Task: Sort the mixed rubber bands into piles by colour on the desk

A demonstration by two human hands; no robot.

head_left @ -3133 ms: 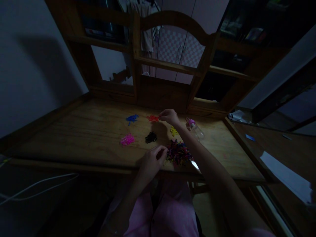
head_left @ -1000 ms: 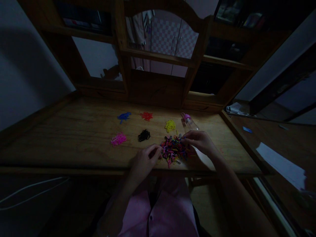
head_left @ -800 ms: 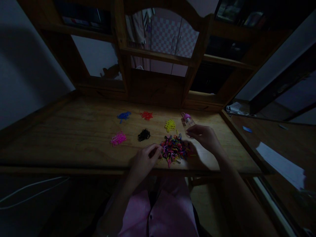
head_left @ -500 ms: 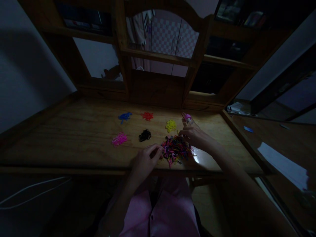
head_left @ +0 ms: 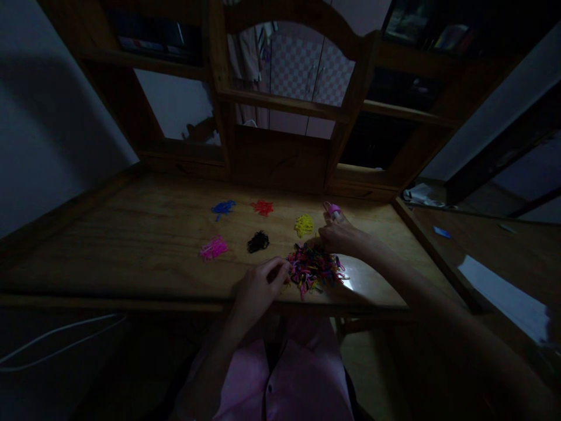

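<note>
A mixed heap of small coloured bands, loop-like and possibly elastic hair ties (head_left: pixel 313 269), lies near the table's front edge. My left hand (head_left: pixel 260 286) is at the heap's left side, thumb and forefinger pinched together; what they hold, if anything, is too small to name. My right hand (head_left: pixel 342 235) reaches over the heap's far right edge with curled fingers, their tips partly hidden. Just beyond it is a pink object with a loop (head_left: pixel 333 209), its kind unclear. Single-colour piles lie farther off: yellow (head_left: pixel 304 224), black (head_left: pixel 258 241), red (head_left: pixel 263 207), blue (head_left: pixel 223 207) and pink (head_left: pixel 213 248).
The wooden table (head_left: pixel 144 234) backs onto a wooden shelf unit (head_left: pixel 280 158) with drawers. On the right, a raised side rail (head_left: pixel 432 251) separates it from a brown surface holding white paper (head_left: pixel 504 298) and a small blue item (head_left: pixel 442 232). The room is dim.
My right hand has shifted very slightly and its fingers look more curled at the heap's far edge. My left hand keeps its pinch in nearly the same place. The piles look unchanged.
</note>
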